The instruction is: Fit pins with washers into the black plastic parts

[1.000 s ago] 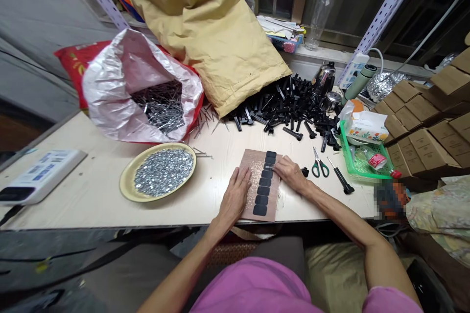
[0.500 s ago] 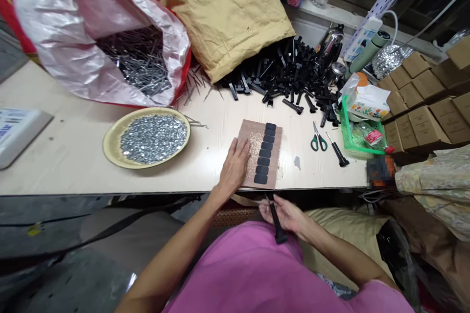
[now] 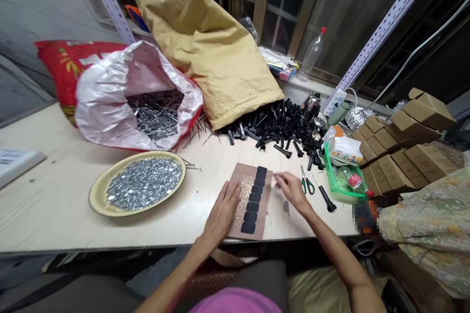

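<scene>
Through the head camera I had the pale table (image 3: 58, 215) running across the view. At its back the paper sack (image 3: 227, 63) lay slumped, its lower end down by the heap of black parts (image 3: 275, 124). The red bag (image 3: 55, 68) had its pale lining folded outward, its mouth towards the worker, I judged so that the thin metal rods (image 3: 157, 115) inside could be reached. The black parts spread loose along the back, clear of the front edge. The yellow dish (image 3: 96, 200) stood to the left, its rim presumably keeping the small metal discs (image 3: 143, 183) from scattering. At the right, the green basket (image 3: 343, 196) gathered odds and ends.

The wooden board (image 3: 244, 171) lay flat near the front edge, between the two hands. I saw the left hand (image 3: 223, 210) spread along its left side, fingers straight, gripping nothing, probably steadying it. The right hand (image 3: 292, 190) hung just beyond the right edge, fingertips drawn together; I could not tell whether they pinched anything. A black-handled tool (image 3: 326, 198) and the scissors (image 3: 310, 187), partly behind that hand, lay conveniently near. Smallest, the dark pads (image 3: 253, 197) ran down the board in a column, which I took as orderly spacing.
</scene>
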`<state>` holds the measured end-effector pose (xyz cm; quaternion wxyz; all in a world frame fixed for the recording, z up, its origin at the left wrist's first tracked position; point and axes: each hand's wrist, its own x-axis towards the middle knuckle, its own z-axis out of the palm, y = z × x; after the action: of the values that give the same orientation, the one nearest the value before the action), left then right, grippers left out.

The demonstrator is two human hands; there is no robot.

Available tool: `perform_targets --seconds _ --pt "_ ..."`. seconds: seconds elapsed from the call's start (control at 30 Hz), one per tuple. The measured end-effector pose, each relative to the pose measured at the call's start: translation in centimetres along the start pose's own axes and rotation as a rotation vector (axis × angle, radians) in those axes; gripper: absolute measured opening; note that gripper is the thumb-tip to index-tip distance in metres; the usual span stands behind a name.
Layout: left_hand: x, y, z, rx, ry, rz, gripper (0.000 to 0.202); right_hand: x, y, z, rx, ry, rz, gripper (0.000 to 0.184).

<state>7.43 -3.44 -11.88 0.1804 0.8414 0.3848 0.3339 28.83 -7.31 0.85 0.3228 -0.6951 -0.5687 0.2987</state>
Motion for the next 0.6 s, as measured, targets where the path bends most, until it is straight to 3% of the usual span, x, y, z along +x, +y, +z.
perform_targets --seconds 0.03,0.13,0.2,0.27,0.37,0.43,0.5,0.53,0.6 --pt "-0.1 -0.1 0.1 -0.004 -0.005 -0.001 0.045 2.7 0.4 -1.0 -0.250 0.162 -0.018 0.027" --pt "-0.2 -0.1 0.1 0.017 -0.016 -0.007 0.046 8.7 1.7 -2.8 -0.417 0.300 -0.003 0.021" --pt "0.3 0.5 0.1 0.044 0.007 0.003 0.046 10.3 2.3 -2.9 -0.455 0.318 0.001 0.020" --pt "1.6 1.5 -0.1 0.072 0.060 0.022 0.048 10.1 2.5 -2.3 -0.496 0.310 -0.017 0.018" --pt "4.8 3.5 -0.6 0.083 0.111 0.073 0.052 8.3 1.9 -0.9 -0.513 0.202 -0.107 0.010" --pt "7.3 4.5 -1.0 0.074 0.117 0.078 0.051 7.5 1.0 -0.2 -0.404 -0.024 -0.223 0.009" --pt "9.4 4.8 -1.3 0.014 0.129 -0.003 0.046 7.9 0.1 0.1 -0.222 -0.269 -0.277 0.016" --pt "10.3 4.8 -1.4 -0.054 0.140 -0.075 0.042 8.7 -0.3 0.0 -0.158 -0.319 -0.266 0.020" --pt "11.5 4.5 -1.7 -0.276 0.174 -0.272 0.031 11.1 -0.6 -0.4 -0.175 -0.193 -0.185 0.025"
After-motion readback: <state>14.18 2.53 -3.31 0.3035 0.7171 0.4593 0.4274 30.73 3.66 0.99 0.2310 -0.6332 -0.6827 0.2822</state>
